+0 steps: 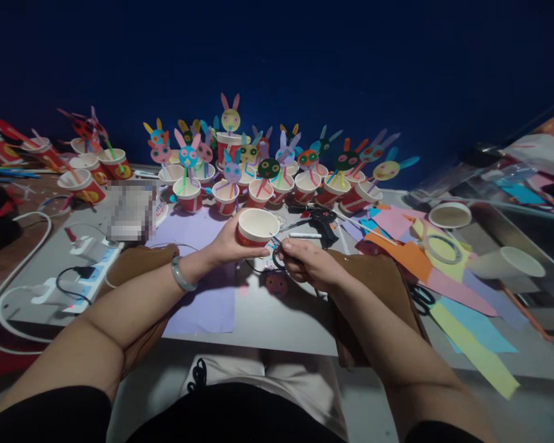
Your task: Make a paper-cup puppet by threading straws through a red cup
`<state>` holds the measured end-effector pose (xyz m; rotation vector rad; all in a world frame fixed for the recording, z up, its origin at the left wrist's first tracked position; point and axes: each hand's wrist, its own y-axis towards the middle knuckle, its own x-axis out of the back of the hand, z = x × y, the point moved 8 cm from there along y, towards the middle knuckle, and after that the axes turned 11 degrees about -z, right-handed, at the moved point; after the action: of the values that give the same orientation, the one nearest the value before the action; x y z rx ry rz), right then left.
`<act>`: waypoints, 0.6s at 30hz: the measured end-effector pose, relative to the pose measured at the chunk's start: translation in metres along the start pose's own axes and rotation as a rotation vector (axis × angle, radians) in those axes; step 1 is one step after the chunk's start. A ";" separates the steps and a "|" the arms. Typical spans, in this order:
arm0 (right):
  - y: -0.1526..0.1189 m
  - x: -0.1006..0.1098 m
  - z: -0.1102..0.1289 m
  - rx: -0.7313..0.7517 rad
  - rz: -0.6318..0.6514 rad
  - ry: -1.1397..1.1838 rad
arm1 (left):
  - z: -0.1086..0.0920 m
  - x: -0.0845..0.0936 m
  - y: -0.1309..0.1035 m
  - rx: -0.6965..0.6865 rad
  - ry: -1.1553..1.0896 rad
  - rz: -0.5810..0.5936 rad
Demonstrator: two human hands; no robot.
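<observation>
My left hand [225, 242] is wrapped around a red paper cup [253, 237] with a white inside, its mouth tilted toward me. Close to the cup's right side, my right hand [311, 264] grips a pair of scissors with dark handles [277, 258]. Their narrow tip meets the rim, though I cannot tell whether it pierces the paper. Below the hands, a small round paper face [276, 284] lies on the table. Behind the held cup stand several finished-looking cups with paper rabbit heads on straws, one of them a yellow-faced rabbit [231, 120].
A power strip [90, 280] with plugs and white cables sits at left, near a blurred-out device [132, 210]. Purple paper [198, 301] lies under my left forearm. At right are coloured paper scraps [477, 329], a tape roll [443, 248], black-handled scissors [422, 298] and a hot-glue gun [321, 221].
</observation>
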<state>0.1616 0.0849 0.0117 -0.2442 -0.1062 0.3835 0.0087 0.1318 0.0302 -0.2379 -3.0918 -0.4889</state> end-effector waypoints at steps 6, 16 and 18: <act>-0.007 0.018 0.029 0.509 -0.419 -0.688 | 0.003 0.003 0.001 -0.020 0.035 -0.022; 0.000 0.002 0.005 0.105 -0.021 -0.086 | 0.002 0.000 -0.002 -0.007 0.001 0.007; -0.002 0.010 0.017 0.288 -0.157 -0.300 | 0.003 0.001 -0.001 -0.007 0.014 0.002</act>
<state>0.1688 0.0910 0.0292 0.1080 -0.3600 0.2732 0.0076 0.1318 0.0272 -0.2369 -3.0769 -0.4991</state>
